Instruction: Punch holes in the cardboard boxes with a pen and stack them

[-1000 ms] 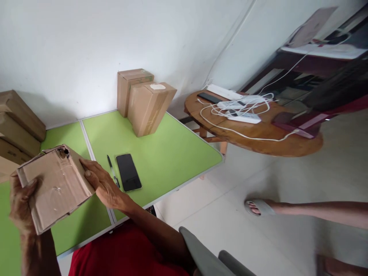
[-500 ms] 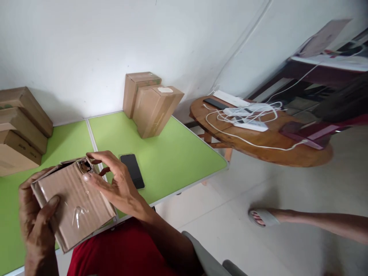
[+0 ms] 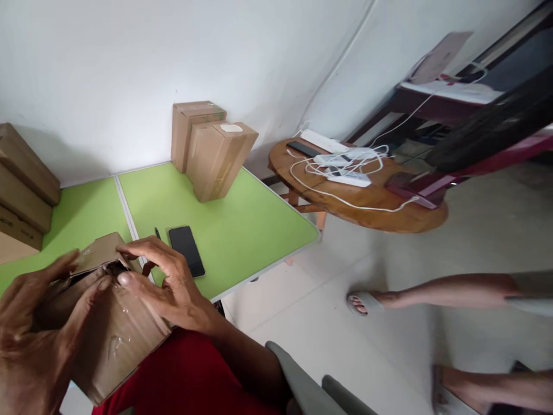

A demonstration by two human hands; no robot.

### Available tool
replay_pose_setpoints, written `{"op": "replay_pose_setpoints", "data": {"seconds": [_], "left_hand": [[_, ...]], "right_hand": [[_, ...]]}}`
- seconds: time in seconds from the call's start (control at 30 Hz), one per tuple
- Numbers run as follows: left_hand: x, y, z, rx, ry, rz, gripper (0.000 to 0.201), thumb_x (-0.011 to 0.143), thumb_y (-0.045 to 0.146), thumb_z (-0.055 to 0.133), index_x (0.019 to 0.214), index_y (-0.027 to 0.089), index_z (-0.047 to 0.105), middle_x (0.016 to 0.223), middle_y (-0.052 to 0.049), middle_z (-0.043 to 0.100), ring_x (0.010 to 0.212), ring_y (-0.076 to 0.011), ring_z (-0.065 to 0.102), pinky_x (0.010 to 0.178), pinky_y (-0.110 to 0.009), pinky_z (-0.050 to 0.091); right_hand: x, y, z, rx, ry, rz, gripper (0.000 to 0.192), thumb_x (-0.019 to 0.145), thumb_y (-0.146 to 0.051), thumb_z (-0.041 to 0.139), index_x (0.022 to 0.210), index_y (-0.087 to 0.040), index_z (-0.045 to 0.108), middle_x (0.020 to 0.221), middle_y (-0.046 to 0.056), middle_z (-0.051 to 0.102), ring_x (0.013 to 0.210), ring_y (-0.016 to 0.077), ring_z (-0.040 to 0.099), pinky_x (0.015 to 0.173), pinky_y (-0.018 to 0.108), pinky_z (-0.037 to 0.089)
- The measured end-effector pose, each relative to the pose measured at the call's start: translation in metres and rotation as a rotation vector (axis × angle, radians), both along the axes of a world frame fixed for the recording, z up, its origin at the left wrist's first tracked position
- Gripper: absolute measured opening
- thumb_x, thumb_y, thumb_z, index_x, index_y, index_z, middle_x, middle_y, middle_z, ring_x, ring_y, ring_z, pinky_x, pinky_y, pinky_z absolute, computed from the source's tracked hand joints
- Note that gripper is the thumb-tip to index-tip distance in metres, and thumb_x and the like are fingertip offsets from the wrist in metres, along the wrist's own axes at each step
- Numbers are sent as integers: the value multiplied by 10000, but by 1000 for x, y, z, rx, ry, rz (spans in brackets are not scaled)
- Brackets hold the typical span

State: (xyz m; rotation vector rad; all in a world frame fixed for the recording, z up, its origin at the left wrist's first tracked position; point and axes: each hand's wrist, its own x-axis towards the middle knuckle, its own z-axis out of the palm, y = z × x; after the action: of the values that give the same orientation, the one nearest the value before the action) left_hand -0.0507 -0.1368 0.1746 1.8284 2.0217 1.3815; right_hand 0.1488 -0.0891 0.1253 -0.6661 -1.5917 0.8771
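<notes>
A brown cardboard box (image 3: 114,340) with clear tape on its side is held over the near edge of the green table, tilted toward me. Its top edge is torn, and a dark gap shows under the flap (image 3: 100,251). My left hand (image 3: 47,323) grips the box from the left, thumb pressed along the torn edge and fingers on the flap. At the far corner, my right hand (image 3: 170,282) pinches the edge between thumb and forefinger. What lies inside the box is hidden.
The green table (image 3: 254,225) holds a black phone (image 3: 186,251), a pen (image 3: 158,233), two upright boxes (image 3: 220,161) and stacked boxes (image 3: 26,196) at left. Power strips with white cables (image 3: 341,164) lie on a round wooden table (image 3: 358,210). Another person's legs (image 3: 453,288) stand at right.
My left hand has shifted from the box's side up to its torn edge, and the flap is lifted higher. My right hand keeps its corner grip. More of the other person's legs shows.
</notes>
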Motion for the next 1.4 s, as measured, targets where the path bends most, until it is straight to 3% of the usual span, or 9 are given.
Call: {"op": "replay_pose_setpoints", "data": {"seconds": [0.1, 0.17, 0.27, 0.37, 0.67, 0.97, 1.07, 1.2, 1.4], "left_hand": [[-4, 4, -1, 7, 36, -56, 468, 821, 824, 835, 1035, 412, 899, 1056, -3, 823, 939, -321, 748, 855, -529, 554], [-8, 6, -4, 24, 64, -69, 438, 815, 822, 843, 1003, 430, 894, 1020, 10, 820, 910, -308, 731, 821, -511, 544], [-9, 9, -7, 25, 62, -62, 431, 788, 821, 866, 974, 434, 889, 998, 20, 814, 884, -300, 721, 778, -493, 538], [-3, 9, -5, 33, 40, -46, 441, 773, 816, 881, 965, 419, 888, 999, 23, 812, 877, -289, 728, 796, -490, 543], [15, 5, 4, 7, -91, 36, 394, 792, 723, 891, 990, 383, 877, 1068, -4, 818, 1004, -321, 763, 939, -542, 593], [1, 12, -1, 79, -6, -80, 216, 967, 542, 710, 999, 391, 861, 1029, -25, 820, 995, -314, 763, 913, -522, 625], [3, 9, 2, 70, -17, -96, 221, 1000, 492, 664, 1002, 381, 855, 1057, -28, 820, 1026, -312, 762, 963, -527, 617], [3, 6, 6, 45, -22, -118, 220, 1000, 463, 654, 971, 365, 848, 1053, -28, 813, 1051, -305, 760, 967, -522, 600], [-3, 7, 0, 59, 20, -157, 217, 1014, 393, 660, 1067, 337, 863, 1095, -16, 815, 1072, -277, 754, 932, -454, 605]], "right_hand": [[29, 13, -21, -111, 33, 3, 358, 1163, -438, 626, 1469, -273, 714, 1337, 86, 821, 1110, 216, 819, 910, 345, 665], [47, 26, -39, -109, -104, -172, 352, 1181, -389, 592, 1474, -234, 713, 1293, 101, 827, 1106, 223, 810, 922, 345, 650], [64, 44, -64, -39, -719, -328, 294, 1172, -214, 551, 1363, -171, 770, 1257, 145, 812, 1202, 275, 753, 1026, 392, 613], [60, 55, -81, 22, -1248, -197, 346, 1128, -75, 514, 1335, -165, 775, 1263, 164, 790, 1254, 300, 689, 976, 387, 594], [6, 83, -91, 78, -1371, -121, 315, 1119, -30, 453, 1188, -100, 753, 1212, 235, 776, 1220, 346, 670, 918, 444, 554], [43, 99, -76, 24, -993, -265, 161, 1076, -105, 555, 1032, -220, 658, 1018, 99, 777, 897, 246, 724, 782, 333, 559], [52, 73, -58, -82, -498, -329, 231, 1171, -277, 398, 1038, -248, 585, 832, 21, 711, 673, 193, 686, 633, 284, 534], [44, 21, -16, -283, 470, 25, 278, 1087, -539, 657, 1034, -267, 636, 802, 1, 781, 586, 182, 722, 556, 292, 567], [22, -15, 14, -319, 561, 196, 370, 1019, -607, 776, 1096, -246, 785, 945, 86, 881, 780, 264, 849, 624, 377, 668]]}}
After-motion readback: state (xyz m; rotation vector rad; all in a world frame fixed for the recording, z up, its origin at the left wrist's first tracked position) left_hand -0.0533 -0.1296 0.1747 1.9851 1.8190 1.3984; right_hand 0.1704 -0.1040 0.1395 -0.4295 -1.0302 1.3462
